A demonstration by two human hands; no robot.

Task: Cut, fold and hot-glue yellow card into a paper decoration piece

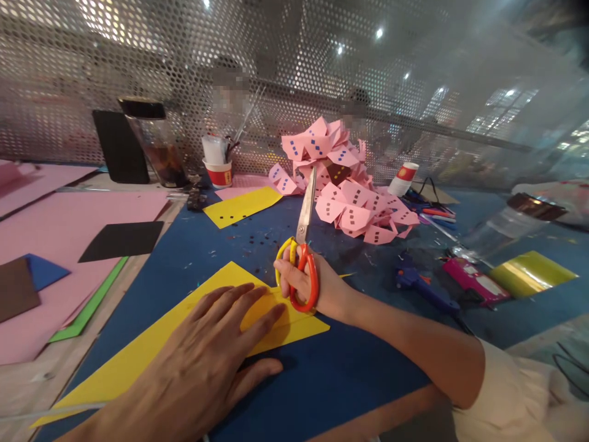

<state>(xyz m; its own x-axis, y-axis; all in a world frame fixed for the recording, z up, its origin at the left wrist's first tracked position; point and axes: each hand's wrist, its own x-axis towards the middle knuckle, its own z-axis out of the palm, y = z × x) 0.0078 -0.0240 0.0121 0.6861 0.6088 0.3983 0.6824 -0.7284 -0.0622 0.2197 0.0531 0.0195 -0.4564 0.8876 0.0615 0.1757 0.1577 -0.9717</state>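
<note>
My left hand point(216, 350) lies flat with fingers spread, pressing on a long sheet of yellow paper point(133, 362) on the blue table. A faint fold or line shows on the sheet near my fingertips. My right hand point(317, 285) grips a pair of scissors point(304, 245) by its red and yellow handles, over the sheet's right end. The blades are together and point away from me, toward pink folded paper shapes point(352, 209) with dark squares stuck on. Part of the yellow sheet is hidden under my left hand.
A smaller yellow strip point(248, 204) lies farther back. Pink sheets point(133, 212) and black paper point(122, 240) are at left. A paper cup point(218, 174) and a jar point(161, 153) stand behind. At right are a blue glue gun point(426, 288), a pink cutter-like tool point(475, 281) and a clear bottle point(501, 227).
</note>
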